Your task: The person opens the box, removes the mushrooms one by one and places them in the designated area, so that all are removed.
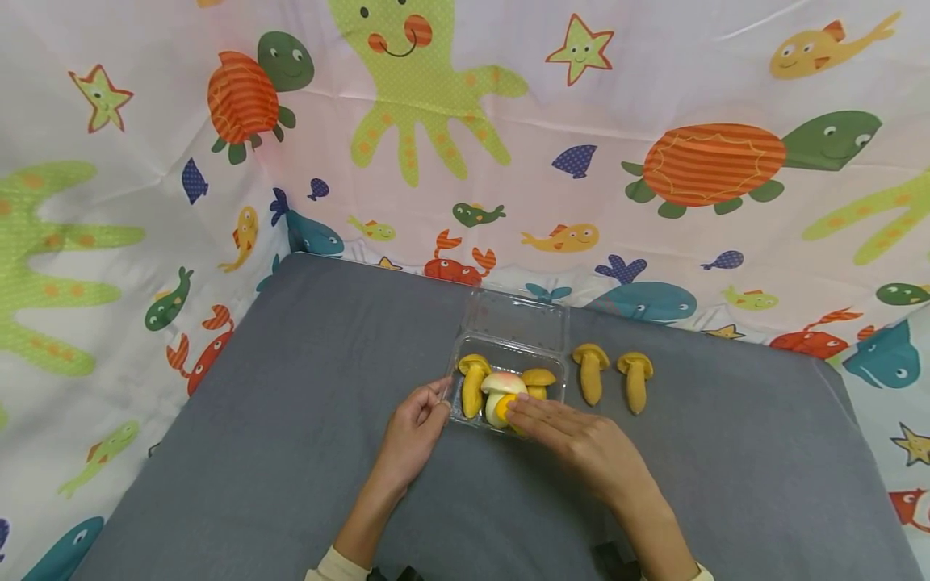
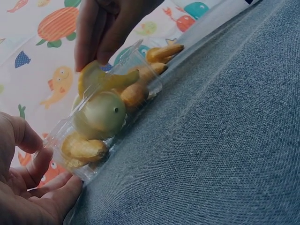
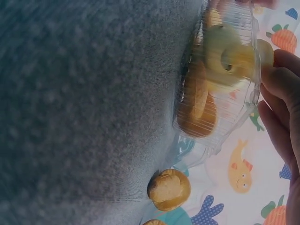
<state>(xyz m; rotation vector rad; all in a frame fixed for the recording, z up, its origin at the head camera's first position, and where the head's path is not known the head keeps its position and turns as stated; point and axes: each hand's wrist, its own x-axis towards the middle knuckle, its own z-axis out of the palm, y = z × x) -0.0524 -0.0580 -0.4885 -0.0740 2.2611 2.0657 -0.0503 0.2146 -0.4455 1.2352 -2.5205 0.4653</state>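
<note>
A clear plastic clamshell box [image 1: 456, 420] lies with its lid thrown back. Thumb and fingers of my left hand [image 1: 410, 432] pinch the box's left edge. Inside are a mustard-yellow toy mushroom [image 1: 472, 391] on the left, a large pale mushroom with a pinkish cap [image 1: 501, 383] in the middle and a yellow one [image 1: 538, 378] on the right. My right hand [image 1: 581, 448] pinches another yellow mushroom [image 2: 89, 79] by its cap. Its stem points down into the box, over the pale mushroom. In the right wrist view that held cap [image 3: 265, 54] shows at the box's rim.
Two more yellow mushrooms, one near the box [image 1: 592, 375] and one farther right [image 1: 635, 383], lie on the grey cloth-covered table [image 1: 305, 387]. The hinged lid [image 1: 517, 319] extends toward the back edge. A sea-animal printed curtain [image 1: 552, 186] hangs behind and at the sides.
</note>
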